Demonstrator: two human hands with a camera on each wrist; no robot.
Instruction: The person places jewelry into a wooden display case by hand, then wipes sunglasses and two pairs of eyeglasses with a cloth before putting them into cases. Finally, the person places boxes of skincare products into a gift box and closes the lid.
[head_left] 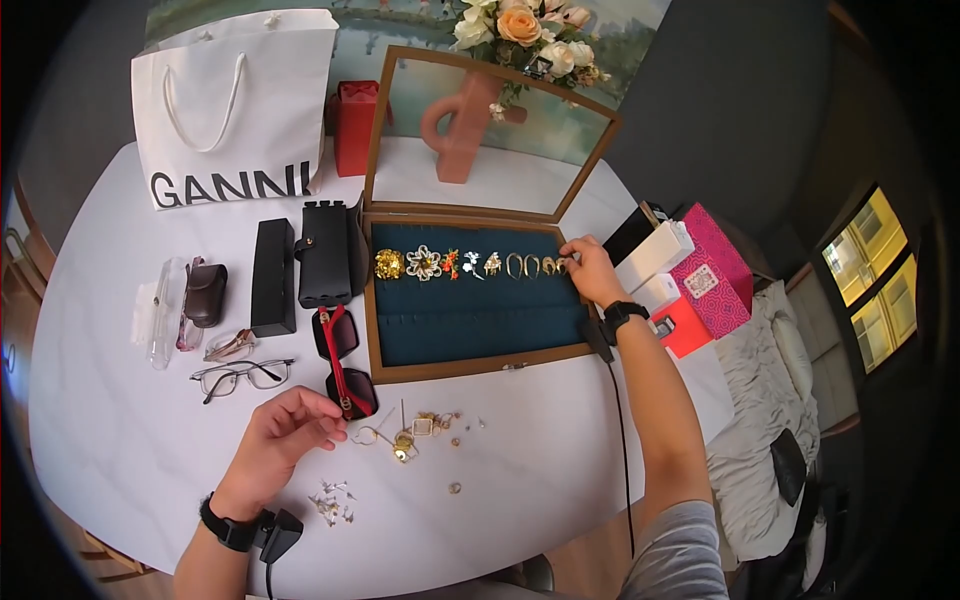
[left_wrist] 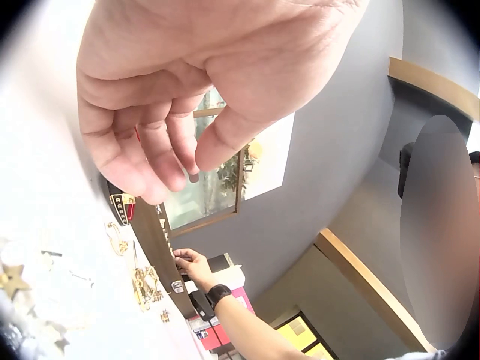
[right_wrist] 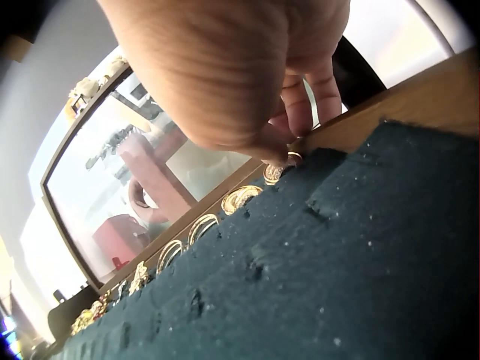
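Observation:
At the right end of a jewellery row, my right hand (head_left: pixel 592 270) pinches a gold hoop earring (right_wrist: pixel 274 173) at the dark green lining (head_left: pixel 470 340) of a wooden display box. Its fingertips are partly hidden behind the hand in the right wrist view. Along the row to the left sit more gold hoops (right_wrist: pixel 241 200), a white flower brooch (head_left: pixel 424 263) and a gold brooch (head_left: pixel 389 264). My left hand (head_left: pixel 290 440) hovers with loosely bent, empty fingers by the red-armed sunglasses (head_left: pixel 345 365). Loose gold jewellery (head_left: pixel 404 446) lies just right of it.
The box's glass lid (head_left: pixel 490 140) stands raised. Left of the box are black cases (head_left: pixel 273 277), eyeglasses (head_left: pixel 240 378) and a white paper bag (head_left: pixel 235 110). Small earrings (head_left: pixel 332 502) lie near the front. Pink (head_left: pixel 712 270) and white boxes (head_left: pixel 655 255) stand to the right.

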